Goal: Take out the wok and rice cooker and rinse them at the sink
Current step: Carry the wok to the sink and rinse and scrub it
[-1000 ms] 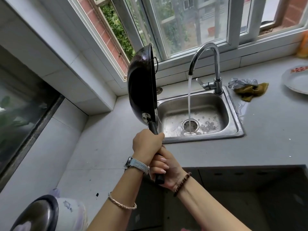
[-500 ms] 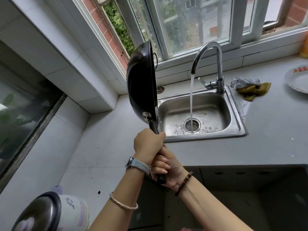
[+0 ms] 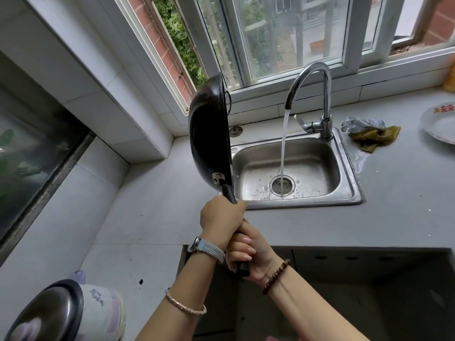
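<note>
Two hands curl tight round the handle of the wok (image 3: 208,134), left hand (image 3: 221,217) above right hand (image 3: 251,254); it stands on edge at nine o'clock of the sink (image 3: 317,158), whose tap (image 3: 325,94) runs.

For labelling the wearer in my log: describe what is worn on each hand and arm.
No sleeves show; both forearms are bare. Left hand: a watch with a pale woven strap at the wrist, and a thin rose-gold bangle further up the arm. Right hand: a bracelet of dark brown beads at the wrist.
</note>
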{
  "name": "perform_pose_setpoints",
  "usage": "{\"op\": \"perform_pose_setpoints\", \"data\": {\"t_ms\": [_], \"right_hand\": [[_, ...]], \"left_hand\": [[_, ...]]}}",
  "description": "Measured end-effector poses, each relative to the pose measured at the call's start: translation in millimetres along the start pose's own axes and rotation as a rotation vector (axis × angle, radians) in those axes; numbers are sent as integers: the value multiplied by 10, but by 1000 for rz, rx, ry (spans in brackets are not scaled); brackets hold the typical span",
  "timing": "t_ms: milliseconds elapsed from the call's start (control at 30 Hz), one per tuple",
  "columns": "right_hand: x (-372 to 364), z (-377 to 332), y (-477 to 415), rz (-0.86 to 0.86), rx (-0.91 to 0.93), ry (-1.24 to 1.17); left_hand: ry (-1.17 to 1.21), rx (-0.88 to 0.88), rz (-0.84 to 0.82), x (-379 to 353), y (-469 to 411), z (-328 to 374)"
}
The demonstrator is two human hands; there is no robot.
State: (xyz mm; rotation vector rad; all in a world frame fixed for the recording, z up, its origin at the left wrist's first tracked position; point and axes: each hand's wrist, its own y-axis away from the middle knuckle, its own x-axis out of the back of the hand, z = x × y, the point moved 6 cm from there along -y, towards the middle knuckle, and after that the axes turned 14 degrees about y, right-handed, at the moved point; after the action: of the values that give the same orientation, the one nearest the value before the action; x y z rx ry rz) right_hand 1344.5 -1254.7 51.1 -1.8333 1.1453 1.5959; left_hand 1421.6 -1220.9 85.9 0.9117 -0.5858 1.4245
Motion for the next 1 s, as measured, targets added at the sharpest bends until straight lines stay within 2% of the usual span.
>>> {"op": "perform_pose_setpoints", "data": {"t_ms": [67,233,367,533,633,767,1000], "right_hand": [[-2,59,-18,-36,-25,-35],[92,43,-83,125,-39,48],[71,38,-72,85,-53,-61],[50,23,-97,132,-39,21],[81,-16,-92,189,-48,76],[186,-53,-158,286,-58,310],[284,-160,-423,461,-80,906]], "left_hand": [[-8,-7,19,26,2,-40],[24,17,-20,1,-69,-110],[-3,27,-30,-52,-106,-126],[7,35,-61,-70,-152,-160],[125,52,-96,-118,-176,-191],[473,113,-207,-208,-195,-286],[861,277,-276,-231,-333,-521]]}}
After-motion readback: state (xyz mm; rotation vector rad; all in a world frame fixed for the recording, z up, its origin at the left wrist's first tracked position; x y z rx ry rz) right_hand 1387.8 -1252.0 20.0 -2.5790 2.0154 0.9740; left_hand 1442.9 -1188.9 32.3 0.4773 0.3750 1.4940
